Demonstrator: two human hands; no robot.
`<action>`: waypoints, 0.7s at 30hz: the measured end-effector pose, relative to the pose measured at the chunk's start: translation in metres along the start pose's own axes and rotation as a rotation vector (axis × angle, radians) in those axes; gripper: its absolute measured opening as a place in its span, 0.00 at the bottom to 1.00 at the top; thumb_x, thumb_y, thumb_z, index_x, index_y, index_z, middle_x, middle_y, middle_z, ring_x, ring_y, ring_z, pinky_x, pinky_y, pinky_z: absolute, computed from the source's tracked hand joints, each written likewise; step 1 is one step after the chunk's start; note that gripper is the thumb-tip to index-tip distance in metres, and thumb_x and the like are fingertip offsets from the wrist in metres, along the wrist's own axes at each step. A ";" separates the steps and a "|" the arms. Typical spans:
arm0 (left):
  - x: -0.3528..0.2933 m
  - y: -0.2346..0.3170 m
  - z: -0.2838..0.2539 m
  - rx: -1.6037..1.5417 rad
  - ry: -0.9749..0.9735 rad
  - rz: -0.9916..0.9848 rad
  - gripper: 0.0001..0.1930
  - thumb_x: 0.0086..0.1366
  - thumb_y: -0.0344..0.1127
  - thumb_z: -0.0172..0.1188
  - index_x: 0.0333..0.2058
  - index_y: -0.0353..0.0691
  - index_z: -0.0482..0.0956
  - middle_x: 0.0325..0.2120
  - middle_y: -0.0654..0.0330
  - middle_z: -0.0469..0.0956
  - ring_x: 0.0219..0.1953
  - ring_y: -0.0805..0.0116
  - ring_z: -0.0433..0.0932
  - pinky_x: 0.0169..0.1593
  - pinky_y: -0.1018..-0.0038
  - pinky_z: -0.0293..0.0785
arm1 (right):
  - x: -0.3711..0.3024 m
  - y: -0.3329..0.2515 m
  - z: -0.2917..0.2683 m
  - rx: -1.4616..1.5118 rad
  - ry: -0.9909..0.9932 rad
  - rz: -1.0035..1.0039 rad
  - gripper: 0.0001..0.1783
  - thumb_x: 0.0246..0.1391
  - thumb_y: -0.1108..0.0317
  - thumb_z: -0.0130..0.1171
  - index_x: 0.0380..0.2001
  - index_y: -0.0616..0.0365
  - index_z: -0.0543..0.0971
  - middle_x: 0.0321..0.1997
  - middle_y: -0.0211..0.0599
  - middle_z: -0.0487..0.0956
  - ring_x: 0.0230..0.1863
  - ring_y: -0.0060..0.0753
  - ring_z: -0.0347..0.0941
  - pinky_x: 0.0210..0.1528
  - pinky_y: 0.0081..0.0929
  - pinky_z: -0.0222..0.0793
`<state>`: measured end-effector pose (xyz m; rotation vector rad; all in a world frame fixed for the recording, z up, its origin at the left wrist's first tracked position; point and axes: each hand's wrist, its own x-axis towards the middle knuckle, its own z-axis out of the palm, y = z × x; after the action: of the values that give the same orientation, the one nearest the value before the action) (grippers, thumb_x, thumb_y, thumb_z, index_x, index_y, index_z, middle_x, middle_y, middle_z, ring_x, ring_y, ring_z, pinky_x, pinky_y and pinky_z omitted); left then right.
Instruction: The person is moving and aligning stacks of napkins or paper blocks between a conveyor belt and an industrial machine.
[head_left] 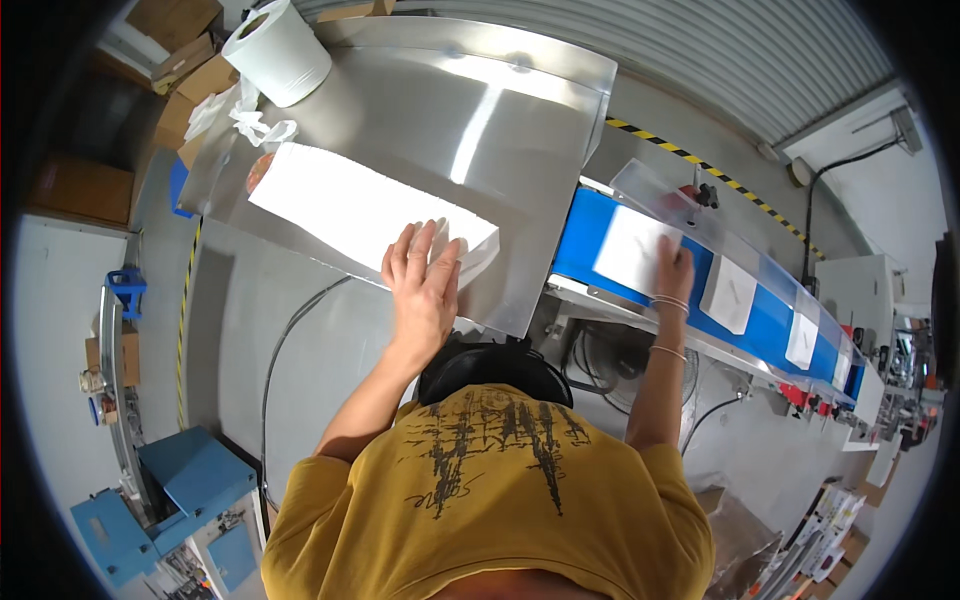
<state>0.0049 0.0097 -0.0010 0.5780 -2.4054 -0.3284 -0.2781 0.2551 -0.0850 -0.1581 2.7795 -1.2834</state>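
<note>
On the steel table lies a long row of white flat paper pieces (350, 200), standing close together like a stack on its side. My left hand (422, 290) rests on the right end of that stack, its fingers stretched and slightly apart over the near edge. To the right, a white flat paper piece (625, 248) lies on the blue conveyor belt (573, 240). My right hand (674, 275) grips its right edge, fingers partly hidden and a little blurred. Farther along the belt lie more white paper pieces (730, 293), spaced apart.
The steel table (420, 110) has a raised back edge. At its far left stand a large white roll (280, 55) and some crumpled white plastic (262, 125). A clear guard (645, 185) runs along the belt's far side. A fan (640, 370) stands beneath the conveyor.
</note>
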 end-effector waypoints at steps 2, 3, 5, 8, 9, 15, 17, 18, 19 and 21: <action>-0.001 0.001 -0.003 0.026 0.004 -0.005 0.14 0.56 0.26 0.62 0.43 0.43 0.81 0.56 0.53 0.68 0.59 0.46 0.63 0.60 0.53 0.56 | -0.010 0.000 -0.002 -0.454 0.348 -0.182 0.24 0.51 0.52 0.63 0.41 0.61 0.74 0.33 0.44 0.75 0.33 0.40 0.70 0.38 0.36 0.68; 0.001 0.005 -0.005 0.027 -0.019 -0.002 0.14 0.55 0.26 0.62 0.42 0.44 0.81 0.57 0.53 0.68 0.61 0.46 0.62 0.61 0.52 0.54 | -0.013 -0.001 -0.004 -0.911 0.706 -0.348 0.25 0.47 0.53 0.66 0.42 0.61 0.75 0.37 0.45 0.77 0.37 0.44 0.72 0.41 0.38 0.69; 0.002 0.004 -0.006 0.031 -0.045 0.002 0.15 0.55 0.26 0.63 0.42 0.45 0.81 0.57 0.53 0.67 0.62 0.47 0.60 0.62 0.52 0.51 | -0.027 -0.043 -0.007 -0.509 0.353 -0.525 0.28 0.41 0.58 0.69 0.45 0.61 0.75 0.44 0.45 0.77 0.45 0.49 0.71 0.48 0.41 0.67; 0.002 0.005 -0.010 -0.030 -0.098 0.024 0.14 0.54 0.26 0.63 0.41 0.47 0.82 0.59 0.54 0.66 0.64 0.47 0.58 0.64 0.51 0.46 | -0.062 -0.111 0.025 0.065 -0.514 -0.812 0.29 0.41 0.62 0.70 0.49 0.53 0.74 0.52 0.42 0.73 0.55 0.49 0.66 0.58 0.39 0.62; 0.005 0.007 -0.014 -0.041 -0.119 0.039 0.15 0.54 0.26 0.62 0.42 0.46 0.82 0.59 0.53 0.65 0.64 0.47 0.57 0.64 0.51 0.45 | -0.075 -0.126 0.041 0.130 -0.688 -0.773 0.27 0.43 0.64 0.69 0.47 0.57 0.74 0.54 0.42 0.72 0.57 0.45 0.65 0.57 0.36 0.64; 0.008 -0.007 -0.009 -0.045 -0.075 -0.047 0.18 0.54 0.26 0.62 0.46 0.41 0.79 0.60 0.48 0.63 0.63 0.43 0.57 0.63 0.48 0.46 | -0.067 -0.091 0.080 0.335 -0.724 -0.738 0.18 0.52 0.62 0.64 0.39 0.60 0.71 0.43 0.38 0.73 0.43 0.34 0.68 0.44 0.30 0.68; 0.005 -0.016 -0.008 -0.004 -0.055 -0.045 0.17 0.56 0.26 0.61 0.46 0.39 0.79 0.57 0.48 0.66 0.60 0.43 0.60 0.62 0.51 0.53 | -0.056 -0.070 0.062 0.388 -0.586 -0.229 0.15 0.57 0.58 0.61 0.35 0.59 0.72 0.31 0.33 0.71 0.32 0.26 0.65 0.35 0.27 0.65; 0.006 -0.016 -0.008 -0.001 -0.052 -0.050 0.17 0.56 0.26 0.61 0.46 0.39 0.79 0.57 0.48 0.66 0.60 0.43 0.60 0.62 0.51 0.53 | -0.046 -0.058 0.050 0.339 -0.400 -0.163 0.15 0.59 0.57 0.59 0.33 0.59 0.71 0.27 0.29 0.69 0.28 0.21 0.61 0.30 0.24 0.63; 0.006 -0.015 -0.008 0.001 -0.046 -0.035 0.16 0.56 0.26 0.61 0.46 0.39 0.79 0.57 0.49 0.67 0.60 0.44 0.61 0.62 0.51 0.53 | -0.028 -0.036 0.041 -0.013 -0.187 -0.209 0.15 0.60 0.57 0.57 0.33 0.59 0.72 0.28 0.28 0.70 0.29 0.18 0.61 0.32 0.24 0.64; 0.005 -0.015 -0.007 0.014 -0.036 -0.014 0.15 0.57 0.26 0.62 0.45 0.42 0.80 0.57 0.52 0.67 0.60 0.46 0.62 0.61 0.53 0.56 | -0.010 -0.012 0.022 0.160 0.072 -0.071 0.20 0.57 0.54 0.60 0.33 0.63 0.73 0.28 0.40 0.73 0.26 0.33 0.67 0.32 0.30 0.68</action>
<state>0.0105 -0.0060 0.0014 0.6006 -2.4409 -0.3317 -0.2651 0.2318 -0.0894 -0.2068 2.7368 -1.5504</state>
